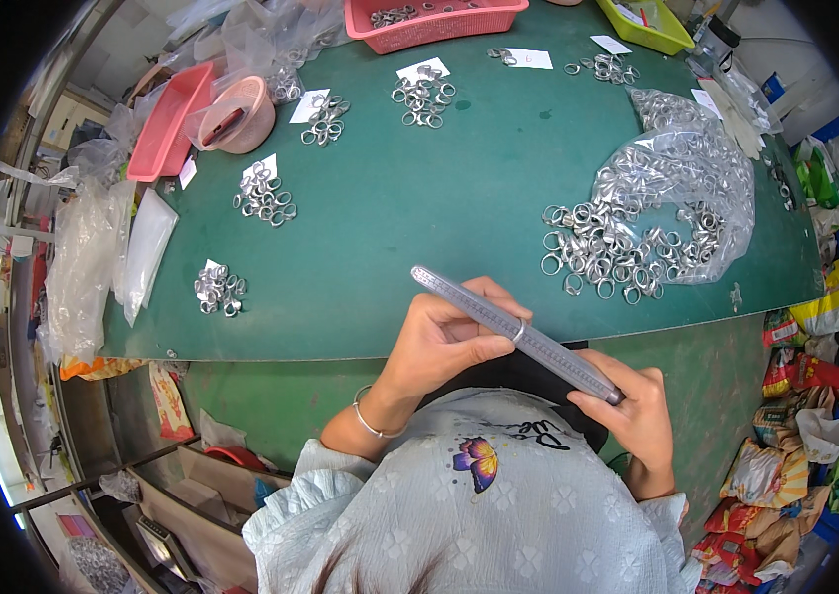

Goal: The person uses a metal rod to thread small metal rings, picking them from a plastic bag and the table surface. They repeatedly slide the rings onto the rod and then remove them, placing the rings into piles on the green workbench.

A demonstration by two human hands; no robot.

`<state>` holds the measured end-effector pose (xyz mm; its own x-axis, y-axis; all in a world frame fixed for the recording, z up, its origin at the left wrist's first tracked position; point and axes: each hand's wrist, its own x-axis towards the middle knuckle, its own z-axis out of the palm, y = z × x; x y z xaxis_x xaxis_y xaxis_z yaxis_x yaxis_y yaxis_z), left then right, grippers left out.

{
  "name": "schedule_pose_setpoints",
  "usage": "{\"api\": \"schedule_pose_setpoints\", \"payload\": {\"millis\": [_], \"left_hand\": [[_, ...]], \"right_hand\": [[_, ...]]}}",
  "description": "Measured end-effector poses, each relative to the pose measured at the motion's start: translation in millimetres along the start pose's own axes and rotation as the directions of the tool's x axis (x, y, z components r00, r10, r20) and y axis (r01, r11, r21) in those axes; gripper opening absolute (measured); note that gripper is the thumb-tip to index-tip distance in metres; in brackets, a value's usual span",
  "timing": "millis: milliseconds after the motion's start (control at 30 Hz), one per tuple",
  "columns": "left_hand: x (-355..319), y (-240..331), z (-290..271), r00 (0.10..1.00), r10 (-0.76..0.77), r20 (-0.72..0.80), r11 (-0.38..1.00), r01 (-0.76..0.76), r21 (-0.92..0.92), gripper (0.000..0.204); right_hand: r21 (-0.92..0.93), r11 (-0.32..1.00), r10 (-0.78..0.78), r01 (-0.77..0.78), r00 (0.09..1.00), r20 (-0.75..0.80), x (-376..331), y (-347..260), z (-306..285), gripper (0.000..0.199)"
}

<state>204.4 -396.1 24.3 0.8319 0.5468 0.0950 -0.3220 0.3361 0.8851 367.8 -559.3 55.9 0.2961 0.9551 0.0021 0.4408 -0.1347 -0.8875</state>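
Observation:
A grey tapered ring mandrel with marked scales slants across in front of my chest, its thin end up and to the left. My right hand is closed around its thick lower end. A silver ring encircles the mandrel near its middle. Fingers and thumb of my left hand pinch that ring from both sides. On the right of the green table, many loose silver rings spill out of a clear plastic bag.
Several small ring piles lie beside white paper slips along the table's left and far sides. Pink baskets stand at the left and back, a yellow-green basket at the far right. Colourful packages lie at right.

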Motion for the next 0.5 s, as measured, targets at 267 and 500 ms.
{"api": "schedule_pose_setpoints", "payload": {"millis": [267, 500], "left_hand": [[-1.0, -13.0, 3.4, 0.994, 0.078, -0.072, 0.997, -0.08, -0.014, 0.023], [-1.1, -15.4, 5.9, 0.985, 0.133, -0.111, 0.991, -0.131, 0.028, 0.021]], "right_hand": [[0.12, 0.985, 0.11, -0.123, 0.988, 0.105, 3.2, -8.2, -4.7, 0.03], [0.077, 0.992, 0.092, -0.095, 0.995, 0.044, 4.0, -8.3, 1.1, 0.032]]}}
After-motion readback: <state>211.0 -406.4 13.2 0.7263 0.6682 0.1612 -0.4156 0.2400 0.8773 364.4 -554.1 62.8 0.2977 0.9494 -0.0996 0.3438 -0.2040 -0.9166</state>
